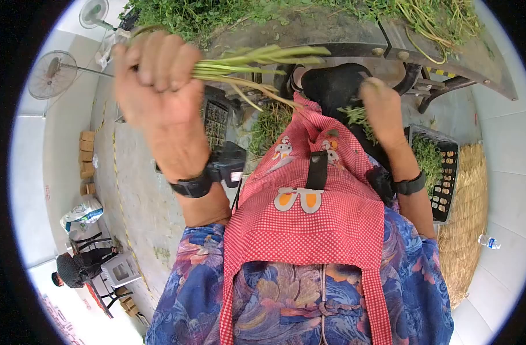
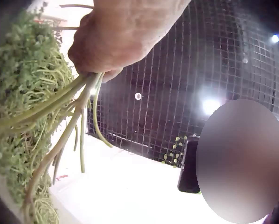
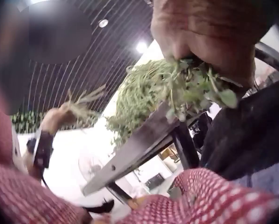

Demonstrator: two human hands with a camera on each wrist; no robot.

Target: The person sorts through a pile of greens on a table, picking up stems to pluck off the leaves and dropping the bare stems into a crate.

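Observation:
My left hand, raised at the left in the head view, grips a bunch of long green stems. The stems stick out to the right, over the apron. In the left wrist view they hang down below the curled fingers of the left hand. Lower and to the right, my right hand holds a small tuft of leafy green sprigs beside the black-clad leg. The right wrist view shows these leaves poking out beneath the right hand.
Heaped greens lie along the far table, with loose stems at its right. A black crate of greens stands on the right by a straw mat. More cut stems lie below the table. Fans stand far left.

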